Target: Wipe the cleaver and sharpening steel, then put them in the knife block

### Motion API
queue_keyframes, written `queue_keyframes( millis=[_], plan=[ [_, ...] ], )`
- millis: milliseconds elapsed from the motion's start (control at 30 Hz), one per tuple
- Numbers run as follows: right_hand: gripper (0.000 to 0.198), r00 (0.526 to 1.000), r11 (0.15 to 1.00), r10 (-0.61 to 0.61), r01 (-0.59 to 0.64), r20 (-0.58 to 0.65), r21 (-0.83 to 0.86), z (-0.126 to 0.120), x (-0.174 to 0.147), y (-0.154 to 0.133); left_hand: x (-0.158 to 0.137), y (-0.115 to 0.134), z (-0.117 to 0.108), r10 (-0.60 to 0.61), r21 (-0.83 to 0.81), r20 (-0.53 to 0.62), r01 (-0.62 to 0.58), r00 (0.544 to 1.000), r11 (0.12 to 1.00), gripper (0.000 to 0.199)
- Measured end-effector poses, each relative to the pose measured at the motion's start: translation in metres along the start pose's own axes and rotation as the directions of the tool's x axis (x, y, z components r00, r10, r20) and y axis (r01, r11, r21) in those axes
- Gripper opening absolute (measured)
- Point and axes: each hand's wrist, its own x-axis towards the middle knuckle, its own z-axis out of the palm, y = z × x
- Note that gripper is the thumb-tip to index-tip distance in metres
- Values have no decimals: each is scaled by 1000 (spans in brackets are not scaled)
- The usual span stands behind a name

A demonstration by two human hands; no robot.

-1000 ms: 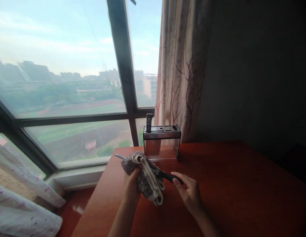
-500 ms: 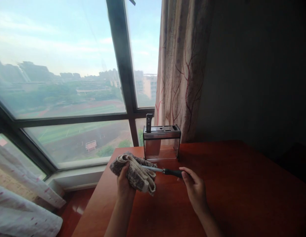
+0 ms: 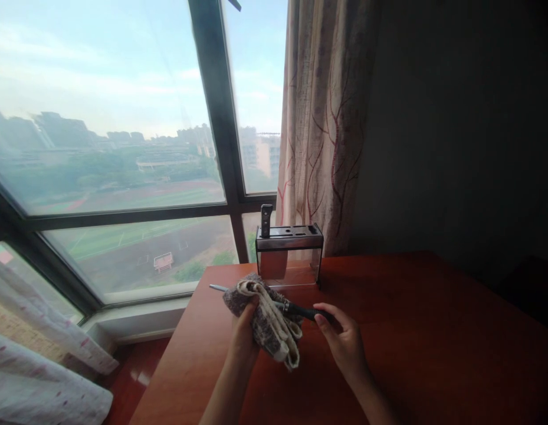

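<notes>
My left hand (image 3: 245, 336) is closed on a folded grey-brown and cream cloth (image 3: 267, 319), thumb on top. The cloth wraps around the metal rod of a honing steel (image 3: 304, 311). Its pale tip sticks out past the cloth on the left, and the middle of the rod is hidden. My right hand (image 3: 342, 333) grips the end of the steel's black handle, with the cloth close up to the handle's collar. Just behind stands a clear-sided knife block (image 3: 289, 241) with a slotted metal top; one black-handled knife (image 3: 266, 221) is upright in its left slot.
Both hands are above a reddish-brown wooden table (image 3: 415, 330), whose left edge slants down toward me. Large windows (image 3: 123, 248) lie beyond it on the left. A patterned curtain (image 3: 322, 130) hangs behind the knife block, and another curtain (image 3: 43, 366) is at lower left.
My left hand and the cloth have moved right along the steel toward its handle, so the tip now shows on the left. My right hand has shifted slightly left.
</notes>
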Motion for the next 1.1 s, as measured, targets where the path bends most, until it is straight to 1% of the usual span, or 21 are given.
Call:
queue_keyframes(
  millis=[100,167,333,400,500,567,633,700,800,867,1000,1100],
  plan=[
    [29,999,999,41,-41,21,21,5,-2,1,-6,-4,4,-12,55,41,10,999,998,38],
    [34,995,995,81,-84,50,57,8,-2,-1,-8,-4,6,-9,77,48,5,999,997,38],
    [43,979,974,164,-180,122,139,11,-3,-10,-9,5,8,87,87,7,-87,996,992,40],
    [46,972,960,212,-226,98,164,9,-2,-10,-8,10,7,122,77,0,-121,993,990,40],
    [48,953,932,303,-293,-18,214,4,1,-3,-5,19,4,177,55,5,-177,984,983,40],
    [48,936,914,343,-313,-81,256,2,2,2,-4,24,2,187,38,7,-187,982,982,41],
    [49,930,907,357,-321,-90,274,1,3,5,-2,28,0,174,24,12,-174,985,984,41],
    [50,938,912,342,-317,-55,262,1,3,3,-1,30,-1,164,16,5,-164,987,986,39],
    [43,968,944,247,-249,36,217,2,2,-4,2,27,-2,181,19,-61,-180,982,984,39],
    [37,980,964,184,-194,72,181,1,2,-9,3,23,-1,185,19,-81,-184,979,983,40],
    [33,982,979,146,-161,119,126,0,0,-10,-1,16,3,158,39,-28,-157,987,987,45],
    [32,988,990,88,-101,129,99,3,-3,-8,-8,10,8,131,59,4,-131,991,990,45]
  ],
)
